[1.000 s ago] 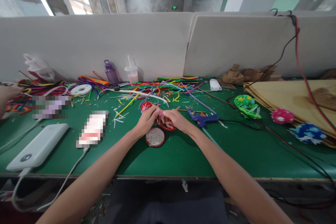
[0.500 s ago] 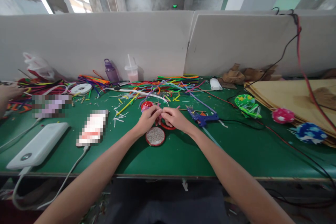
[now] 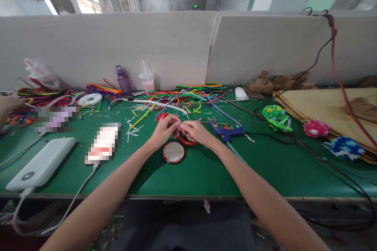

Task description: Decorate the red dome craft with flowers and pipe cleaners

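In the middle of the green table my left hand (image 3: 165, 130) and my right hand (image 3: 194, 131) meet, fingertips pinched together. Between them is a thin pink pipe cleaner (image 3: 199, 119), its end poking out above the right hand; the rest is mostly hidden by fingers. Below the hands lies a red ring (image 3: 188, 141), partly covered by the right hand. Nearer to me is a round red-rimmed piece (image 3: 173, 152) with a pale, grainy face. A red, white-spotted ball (image 3: 161, 117) shows behind my left hand.
Right of my hands lies a blue glue gun (image 3: 226, 130) with its cord. Pipe cleaners (image 3: 188, 96) are heaped behind. Left are a phone (image 3: 103, 143) and a white power bank (image 3: 41, 163). Coloured felt-like pieces (image 3: 316, 128) lie right. Another person's hand (image 3: 10, 104) is at the far left.
My fingers have shifted slightly around the pink pipe cleaner, with the left hand covering more of the red ball. The view has moved a little; the other things lie as before.
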The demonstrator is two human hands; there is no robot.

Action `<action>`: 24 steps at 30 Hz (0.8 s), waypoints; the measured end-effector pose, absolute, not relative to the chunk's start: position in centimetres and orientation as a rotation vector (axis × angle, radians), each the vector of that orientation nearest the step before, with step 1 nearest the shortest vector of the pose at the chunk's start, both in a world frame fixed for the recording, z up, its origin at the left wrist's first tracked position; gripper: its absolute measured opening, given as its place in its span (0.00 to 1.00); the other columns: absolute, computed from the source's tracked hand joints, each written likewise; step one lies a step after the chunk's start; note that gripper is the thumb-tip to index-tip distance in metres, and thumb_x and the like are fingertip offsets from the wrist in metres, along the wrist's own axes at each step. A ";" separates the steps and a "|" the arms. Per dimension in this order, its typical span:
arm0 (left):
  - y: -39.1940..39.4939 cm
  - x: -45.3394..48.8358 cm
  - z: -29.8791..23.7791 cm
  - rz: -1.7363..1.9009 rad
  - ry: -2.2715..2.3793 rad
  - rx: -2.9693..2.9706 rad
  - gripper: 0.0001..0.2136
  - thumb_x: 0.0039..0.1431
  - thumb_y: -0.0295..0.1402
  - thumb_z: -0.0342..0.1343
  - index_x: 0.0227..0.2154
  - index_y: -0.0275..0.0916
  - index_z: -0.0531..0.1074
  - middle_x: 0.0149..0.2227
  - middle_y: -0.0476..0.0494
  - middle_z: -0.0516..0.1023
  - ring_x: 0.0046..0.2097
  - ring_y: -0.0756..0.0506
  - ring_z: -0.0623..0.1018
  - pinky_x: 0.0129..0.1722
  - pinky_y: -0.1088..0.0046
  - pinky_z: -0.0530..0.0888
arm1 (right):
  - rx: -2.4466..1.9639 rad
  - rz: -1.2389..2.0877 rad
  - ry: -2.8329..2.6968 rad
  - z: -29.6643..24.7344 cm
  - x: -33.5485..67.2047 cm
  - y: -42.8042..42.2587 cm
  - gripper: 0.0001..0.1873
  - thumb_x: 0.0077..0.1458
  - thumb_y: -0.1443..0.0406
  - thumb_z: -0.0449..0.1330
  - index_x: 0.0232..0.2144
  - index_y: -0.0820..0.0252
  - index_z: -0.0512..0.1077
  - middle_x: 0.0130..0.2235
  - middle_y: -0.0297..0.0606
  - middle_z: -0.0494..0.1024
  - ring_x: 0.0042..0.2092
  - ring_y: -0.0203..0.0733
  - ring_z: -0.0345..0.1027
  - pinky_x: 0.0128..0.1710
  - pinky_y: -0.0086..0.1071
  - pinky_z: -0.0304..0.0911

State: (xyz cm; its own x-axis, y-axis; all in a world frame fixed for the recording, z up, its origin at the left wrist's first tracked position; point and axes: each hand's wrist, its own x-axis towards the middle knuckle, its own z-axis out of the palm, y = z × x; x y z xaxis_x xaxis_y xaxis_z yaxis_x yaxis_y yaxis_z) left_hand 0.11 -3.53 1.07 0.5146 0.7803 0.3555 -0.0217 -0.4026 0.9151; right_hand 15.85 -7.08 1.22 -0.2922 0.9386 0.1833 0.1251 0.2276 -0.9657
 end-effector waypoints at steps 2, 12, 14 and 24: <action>-3.5 0.1 0.8 1.011 0.646 1.836 0.09 0.59 0.38 0.52 0.33 0.37 0.64 0.23 0.51 0.70 0.23 0.52 0.71 0.21 0.77 0.69 | -1.011 1.229 -1.614 1.1 15.8 -7.0 0.13 0.57 0.64 0.50 0.22 0.60 0.63 0.14 0.23 0.55 0.14 0.27 0.45 0.14 0.24 0.42; -4.0 -0.1 0.6 1.090 0.705 2.099 0.05 0.64 0.35 0.45 0.35 0.39 0.61 0.24 0.53 0.67 0.23 0.53 0.67 0.24 0.77 0.64 | -0.946 1.359 -1.571 1.2 15.8 -6.9 0.13 0.56 0.63 0.52 0.21 0.61 0.64 0.13 0.22 0.53 0.14 0.26 0.42 0.13 0.23 0.42; -3.9 0.0 0.4 1.106 0.711 2.090 0.05 0.64 0.35 0.46 0.35 0.39 0.61 0.24 0.53 0.66 0.23 0.53 0.67 0.23 0.77 0.64 | -0.935 1.352 -1.562 1.2 15.8 -7.0 0.13 0.56 0.63 0.51 0.21 0.60 0.63 0.13 0.22 0.53 0.14 0.26 0.42 0.13 0.23 0.42; -3.9 0.0 0.2 1.119 0.702 2.064 0.05 0.64 0.35 0.46 0.34 0.40 0.60 0.24 0.53 0.64 0.22 0.54 0.65 0.21 0.78 0.62 | -0.883 1.286 -1.568 0.7 15.6 -6.9 0.13 0.55 0.62 0.53 0.20 0.60 0.60 0.14 0.22 0.54 0.15 0.26 0.45 0.14 0.23 0.41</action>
State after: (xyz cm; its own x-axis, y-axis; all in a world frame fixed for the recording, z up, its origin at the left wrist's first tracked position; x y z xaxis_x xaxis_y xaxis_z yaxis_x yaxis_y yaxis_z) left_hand 0.01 -3.89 0.22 0.4853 0.7181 0.4988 0.1364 -0.6257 0.7681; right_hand 15.58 -6.91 0.67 -0.3429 0.9184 0.1972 -0.0139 0.2050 -0.9787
